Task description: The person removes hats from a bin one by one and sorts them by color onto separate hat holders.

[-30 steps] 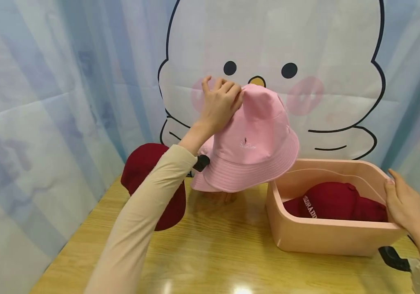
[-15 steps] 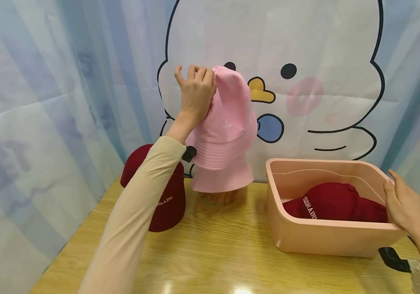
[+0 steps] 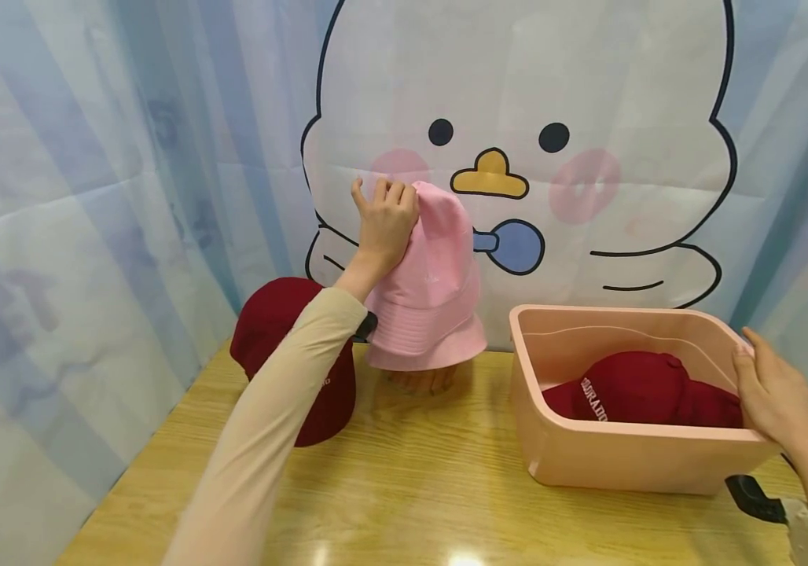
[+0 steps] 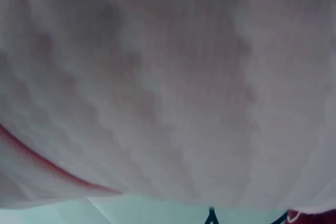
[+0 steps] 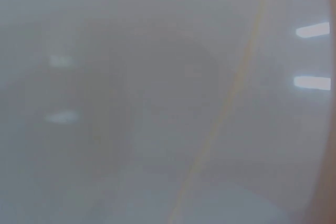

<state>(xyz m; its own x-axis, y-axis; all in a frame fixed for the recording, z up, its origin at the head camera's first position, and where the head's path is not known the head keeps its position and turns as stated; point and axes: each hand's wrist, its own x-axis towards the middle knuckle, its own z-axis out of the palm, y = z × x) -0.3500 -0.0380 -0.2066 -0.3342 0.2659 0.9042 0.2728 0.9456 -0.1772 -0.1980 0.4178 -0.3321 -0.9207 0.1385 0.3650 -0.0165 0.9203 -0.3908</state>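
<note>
In the head view my left hand (image 3: pixel 388 228) pinches the top of a pink bucket hat (image 3: pixel 435 271), its crown creased under the fingers. The hat hangs brim down over a second pink bucket hat (image 3: pixel 457 346), whose brim shows below it. That lower hat sits on a stand (image 3: pixel 421 381), mostly hidden. My right hand (image 3: pixel 782 393) grips the right end of a peach plastic bin (image 3: pixel 644 456), thumb at the rim. In the bin lies a dark red cap (image 3: pixel 637 385) with white lettering. Pale fabric (image 4: pixel 168 87) fills most of the left wrist view.
Another dark red cap (image 3: pixel 273 314) stands at the left of the wooden table (image 3: pixel 404 487), partly behind my left forearm. A curtain (image 3: pixel 630 79) with a cartoon bird hangs behind the table. The right wrist view is a hazy close-up of a pale, shiny surface.
My left hand has carried the pink bucket hat leftward and up, then lowered it over the second pink hat. My right hand has stayed on the bin.
</note>
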